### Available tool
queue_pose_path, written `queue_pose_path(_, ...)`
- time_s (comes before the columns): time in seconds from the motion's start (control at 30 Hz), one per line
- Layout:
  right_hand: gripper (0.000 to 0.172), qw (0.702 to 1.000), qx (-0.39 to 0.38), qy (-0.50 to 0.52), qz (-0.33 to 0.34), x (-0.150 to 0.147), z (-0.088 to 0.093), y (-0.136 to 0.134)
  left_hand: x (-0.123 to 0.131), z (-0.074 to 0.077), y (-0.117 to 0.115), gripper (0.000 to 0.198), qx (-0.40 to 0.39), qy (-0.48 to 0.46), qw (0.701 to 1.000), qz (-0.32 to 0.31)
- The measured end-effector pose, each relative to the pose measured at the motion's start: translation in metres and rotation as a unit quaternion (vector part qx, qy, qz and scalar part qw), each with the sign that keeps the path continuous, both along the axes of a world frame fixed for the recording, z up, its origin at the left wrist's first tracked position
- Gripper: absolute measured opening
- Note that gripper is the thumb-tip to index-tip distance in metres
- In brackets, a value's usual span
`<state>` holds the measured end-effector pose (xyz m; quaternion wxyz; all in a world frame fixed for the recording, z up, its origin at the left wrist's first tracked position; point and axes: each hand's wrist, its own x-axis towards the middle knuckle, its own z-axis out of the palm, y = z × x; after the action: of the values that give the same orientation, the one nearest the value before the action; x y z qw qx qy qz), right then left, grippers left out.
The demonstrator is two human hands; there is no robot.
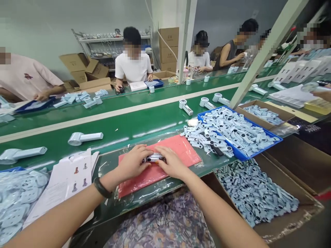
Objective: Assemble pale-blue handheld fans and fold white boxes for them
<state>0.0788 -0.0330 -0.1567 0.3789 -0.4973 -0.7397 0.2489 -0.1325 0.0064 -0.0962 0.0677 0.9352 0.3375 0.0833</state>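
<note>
On the pink foam mat (178, 148) in front of me lies a small, long handle-shaped part (154, 157), pale with dark areas inside. My left hand (136, 159) has its fingers and thumb closed round the left end. At the other end my right hand (169, 160) grips it the same way. Fingers hide both ends of the part. Just right of the mat is a loose pile of light-blue plastic handle pieces (204, 137), some touching the mat's edge. They spill from a blue tray (240, 156) heaped with similar pieces.
Beyond the mat runs a green conveyor belt (134, 120) carrying handheld devices with round heads (85, 137). A cardboard box (305, 213) full of pieces stands lower right. Printed sheets (64, 179) and bagged parts (18, 199) lie left. A slanted post (266, 51) rises right. Co-workers sit across.
</note>
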Motion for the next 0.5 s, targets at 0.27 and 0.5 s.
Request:
queue_pose_path(0.27, 0.030, 0.982, 0.126, 0.065, -0.129, 0.013, -0.009, -0.072, 0.011, 0.013, 0.020, 0.037, 0.027, 0.069, 0.997, -0.003)
queue_pose_path(0.5, 0.018, 0.995, 0.013, -0.070, 0.064, 0.003, -0.083, -0.145, 0.017, 0.027, 0.056, 0.015, 0.001, 0.136, 0.990, -0.031)
